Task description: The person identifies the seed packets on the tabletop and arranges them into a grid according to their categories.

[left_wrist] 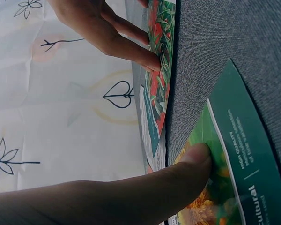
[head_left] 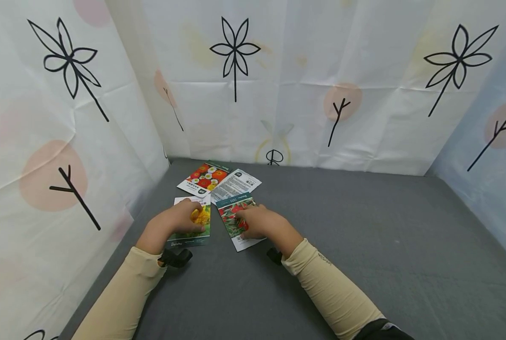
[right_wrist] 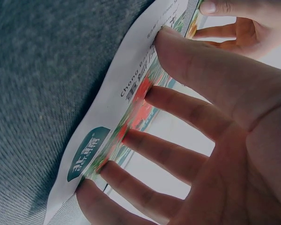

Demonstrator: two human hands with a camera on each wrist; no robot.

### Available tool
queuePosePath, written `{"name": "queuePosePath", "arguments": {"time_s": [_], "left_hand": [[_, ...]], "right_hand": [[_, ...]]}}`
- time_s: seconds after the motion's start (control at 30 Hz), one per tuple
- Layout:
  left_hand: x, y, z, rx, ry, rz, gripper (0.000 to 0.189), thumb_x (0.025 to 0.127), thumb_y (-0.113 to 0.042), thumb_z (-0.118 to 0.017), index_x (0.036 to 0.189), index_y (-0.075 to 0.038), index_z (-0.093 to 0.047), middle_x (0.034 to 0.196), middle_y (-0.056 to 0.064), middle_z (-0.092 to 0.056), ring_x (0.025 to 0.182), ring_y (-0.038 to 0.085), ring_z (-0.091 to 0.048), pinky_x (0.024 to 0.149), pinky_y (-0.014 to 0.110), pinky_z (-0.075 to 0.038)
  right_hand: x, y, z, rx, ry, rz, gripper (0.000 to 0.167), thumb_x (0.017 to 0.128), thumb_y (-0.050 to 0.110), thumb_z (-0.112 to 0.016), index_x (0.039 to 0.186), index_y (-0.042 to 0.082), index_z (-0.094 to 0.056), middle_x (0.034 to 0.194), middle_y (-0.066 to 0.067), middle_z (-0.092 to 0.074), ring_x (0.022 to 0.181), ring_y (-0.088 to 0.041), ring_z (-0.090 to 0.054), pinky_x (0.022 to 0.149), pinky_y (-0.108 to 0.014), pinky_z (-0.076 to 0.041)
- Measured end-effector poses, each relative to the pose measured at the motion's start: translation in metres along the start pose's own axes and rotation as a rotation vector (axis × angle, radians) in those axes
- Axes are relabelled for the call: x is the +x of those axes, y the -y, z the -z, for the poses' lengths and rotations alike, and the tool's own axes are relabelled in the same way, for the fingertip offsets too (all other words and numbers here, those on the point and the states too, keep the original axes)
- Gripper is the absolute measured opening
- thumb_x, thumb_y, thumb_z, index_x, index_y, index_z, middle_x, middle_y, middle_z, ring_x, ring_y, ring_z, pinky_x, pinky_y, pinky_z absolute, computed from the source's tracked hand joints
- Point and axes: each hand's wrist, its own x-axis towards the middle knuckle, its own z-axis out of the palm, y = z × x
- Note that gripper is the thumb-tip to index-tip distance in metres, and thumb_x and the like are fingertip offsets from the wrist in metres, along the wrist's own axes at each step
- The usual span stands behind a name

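In the head view, my left hand (head_left: 180,218) rests on a seed packet with yellow flowers (head_left: 201,217) and a green band. The left wrist view shows the thumb (left_wrist: 196,157) lying on its printed front. To the right, my right hand (head_left: 259,221) touches a seed packet with red flowers (head_left: 231,215) lying at a slant on the grey surface. Its fingers (right_wrist: 168,154) are spread, with the tips pressing the packet's face, as the right wrist view shows. Part of each packet is hidden under the hand.
Behind the hands lie a packet with red, orange and white flowers (head_left: 206,177) and a packet with printed text (head_left: 237,184), which touch or overlap. A dark grey cloth surface (head_left: 342,236) spreads to the right. White patterned curtains (head_left: 295,61) stand at the back and sides.
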Motion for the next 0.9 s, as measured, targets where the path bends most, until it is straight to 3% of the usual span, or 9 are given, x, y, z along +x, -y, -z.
{"name": "queuePosePath", "arguments": {"time_s": [0.43, 0.9], "left_hand": [[0.0, -0.0002, -0.0002, -0.004, 0.003, 0.012, 0.065, 0.09, -0.033, -0.085, 0.138, 0.006, -0.063, 0.14, 0.028, -0.057, 0.122, 0.038, -0.056, 0.11, 0.058, -0.049], [-0.0016, -0.0018, 0.0003, -0.011, 0.001, 0.011, 0.064, 0.09, -0.032, -0.085, 0.137, 0.006, -0.063, 0.138, 0.028, -0.058, 0.119, 0.037, -0.056, 0.109, 0.058, -0.049]], "right_hand": [[-0.0003, 0.0005, -0.0005, 0.007, -0.003, -0.007, 0.059, 0.098, 0.033, -0.078, 0.152, 0.02, -0.059, 0.157, -0.005, -0.056, 0.143, -0.029, -0.051, 0.119, -0.048, -0.041], [0.0004, -0.0004, -0.0002, -0.005, 0.0, 0.002, 0.061, 0.098, 0.033, -0.078, 0.154, 0.02, -0.056, 0.159, -0.004, -0.054, 0.143, -0.024, -0.051, 0.119, -0.046, -0.039]]}}
